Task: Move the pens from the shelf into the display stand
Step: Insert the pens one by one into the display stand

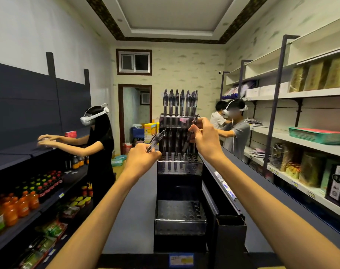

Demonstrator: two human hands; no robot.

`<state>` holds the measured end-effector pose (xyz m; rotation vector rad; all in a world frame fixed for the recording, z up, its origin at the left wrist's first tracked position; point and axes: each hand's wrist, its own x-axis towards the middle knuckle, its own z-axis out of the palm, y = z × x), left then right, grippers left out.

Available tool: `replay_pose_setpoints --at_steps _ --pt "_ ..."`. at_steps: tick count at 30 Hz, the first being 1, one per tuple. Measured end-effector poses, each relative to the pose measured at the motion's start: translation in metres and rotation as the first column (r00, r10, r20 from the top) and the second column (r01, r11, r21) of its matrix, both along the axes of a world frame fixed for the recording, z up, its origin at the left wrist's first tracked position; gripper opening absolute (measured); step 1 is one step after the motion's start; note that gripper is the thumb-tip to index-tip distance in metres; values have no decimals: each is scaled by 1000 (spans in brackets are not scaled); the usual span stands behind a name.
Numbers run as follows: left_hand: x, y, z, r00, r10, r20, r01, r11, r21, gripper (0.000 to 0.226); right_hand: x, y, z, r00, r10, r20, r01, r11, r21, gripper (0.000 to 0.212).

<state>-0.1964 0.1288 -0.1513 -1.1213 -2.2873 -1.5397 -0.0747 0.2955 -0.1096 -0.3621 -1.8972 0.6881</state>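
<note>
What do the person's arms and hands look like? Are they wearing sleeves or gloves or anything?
Both arms are bare all the way up to the picture's bottom edge, so no sleeves show. The left hand has no glove, ring or watch that I can see. The right hand is bare too, with no glove. No cables or markings on either arm.

Figure: my two arms enter from the lower corners of the frame, bare along their whole visible length, no sleeves or watch. My left hand (144,156) is bare; my right hand (205,136) is bare too.
</note>
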Motion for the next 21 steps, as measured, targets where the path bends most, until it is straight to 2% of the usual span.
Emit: replay_pose_setpoints --at_steps 8,14,21 --pt "-6 -1 1 1000 13 -17 -14 1000 -21 41 -11 3 -2 997 -10 78 5 998 69 21" --pt "-8 -2 1 999 41 -18 -42 998 -50 38 -16 8 -10 964 -151 221 113 978 174 26" --pt "-6 3 1 999 42 -14 -43 993 -107 36 -13 8 -20 919 -192 343 137 974 178 24"
